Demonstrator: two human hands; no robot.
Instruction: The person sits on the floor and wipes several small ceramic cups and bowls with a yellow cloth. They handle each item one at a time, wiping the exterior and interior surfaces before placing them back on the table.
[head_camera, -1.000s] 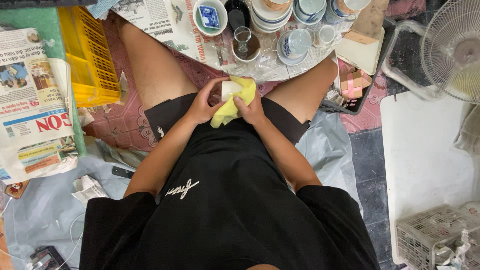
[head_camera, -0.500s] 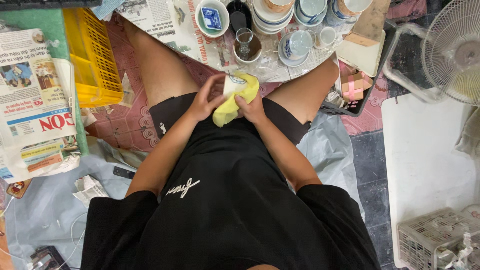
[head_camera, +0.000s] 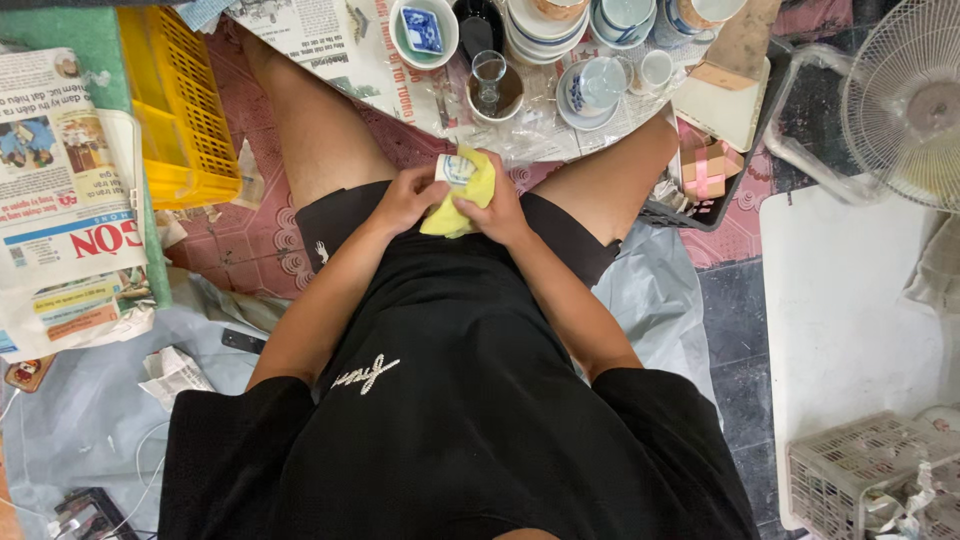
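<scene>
I sit on the floor in black clothes with my legs spread. My left hand (head_camera: 408, 196) and my right hand (head_camera: 497, 205) meet in my lap. Between them they grip a small white ceramic cup (head_camera: 453, 169) with a blue pattern, wrapped in a yellow cloth (head_camera: 468, 195). The cup sits at the top left of the cloth, by my left fingers. My right hand presses the cloth against it. Most of the cup is hidden by the cloth and my fingers.
Ahead on newspaper stand several blue-and-white bowls, cups and saucers (head_camera: 600, 85) and a glass (head_camera: 488, 75). A yellow crate (head_camera: 175, 100) and newspapers (head_camera: 65, 200) lie left. A fan (head_camera: 905, 95), a white board (head_camera: 850, 300) and a white basket (head_camera: 865, 470) are right.
The cloth has been turned over the cup: the white cup, earlier in the middle of the cloth, now shows at its upper left. Both hands stay in the lap.
</scene>
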